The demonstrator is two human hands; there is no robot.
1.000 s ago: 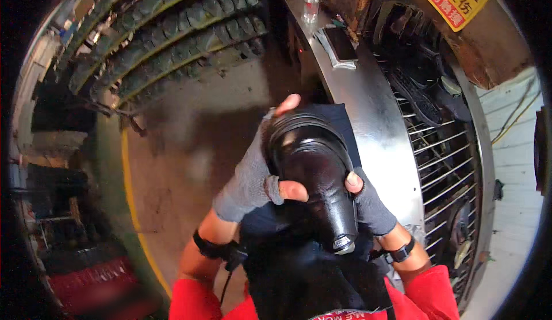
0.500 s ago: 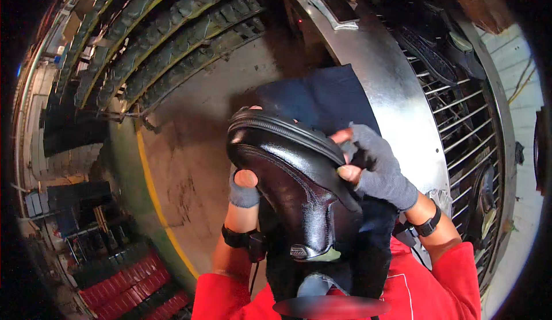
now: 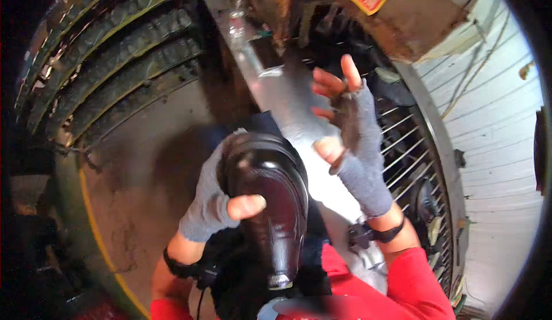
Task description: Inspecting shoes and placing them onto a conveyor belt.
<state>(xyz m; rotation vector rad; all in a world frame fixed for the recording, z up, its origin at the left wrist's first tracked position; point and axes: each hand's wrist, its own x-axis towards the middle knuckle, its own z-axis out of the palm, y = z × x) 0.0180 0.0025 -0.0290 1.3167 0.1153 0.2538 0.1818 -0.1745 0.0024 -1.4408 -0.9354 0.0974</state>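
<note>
Two hands are working around one black shoe (image 3: 277, 205), with only the left hand (image 3: 210, 196) grasping it now. That hand is wrapping the shoe's left side, its thumb pressing on the upper; the other fingers are mostly hiding behind it. Right hand (image 3: 361, 145) is holding nothing: released, fingers spreading and blurring, hovering over the right side near the rack (image 3: 398, 126).

Just changed: half a second ago the right hand was gripping the sole edge; now it is standing well apart from the shoe. Shoe is also sitting differently: its broad rounded end was leaning far left, now it is pointing to the far side, with the narrow end pointing near. Judging from this, the left hand is doing the steadying alone and the right is being freed from handling; cannot tell whether the lap is also supporting the weight.

Shoe is staying in front of the body, at near centre, left of the metal surface (image 3: 305, 119). Dark blue cloth (image 3: 267, 123) is showing just beyond it. Clear bottle (image 3: 236, 22) is standing at the surface's far end. Shelves (image 3: 123, 70) are filling the far left.
</note>
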